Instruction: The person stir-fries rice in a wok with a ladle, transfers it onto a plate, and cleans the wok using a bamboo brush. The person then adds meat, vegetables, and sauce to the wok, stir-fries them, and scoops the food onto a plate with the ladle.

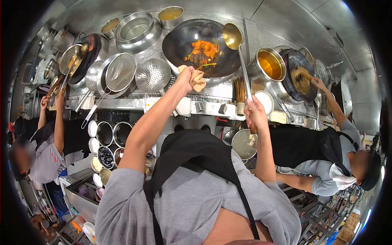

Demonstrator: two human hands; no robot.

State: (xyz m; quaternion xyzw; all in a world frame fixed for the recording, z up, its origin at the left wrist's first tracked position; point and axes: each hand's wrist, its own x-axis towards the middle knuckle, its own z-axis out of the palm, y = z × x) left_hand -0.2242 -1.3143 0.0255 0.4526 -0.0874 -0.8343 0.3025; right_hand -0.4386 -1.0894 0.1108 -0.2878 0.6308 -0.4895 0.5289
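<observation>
A folded tan cloth [198,81] is bunched in my left hand [185,77], which is closed at the near rim of a black wok [175,47]. Whether the fingers also grip the wok's edge or a handle is hidden. Inside the wok lies orange food [205,50] with some green pieces. My right hand [256,110] is wrapped round the long handle of a ladle [232,36]. The ladle's bowl is over the wok's right edge, and its wooden handle end sticks out below my fist.
Left of the wok are a perforated skimmer [153,75] and a mesh strainer [121,72]. A pot of amber liquid [270,64] stands to the right. Co-workers handle woks on both sides: one person's hand [318,83] is at the right wok [300,75]. Several containers [105,134] sit lower left.
</observation>
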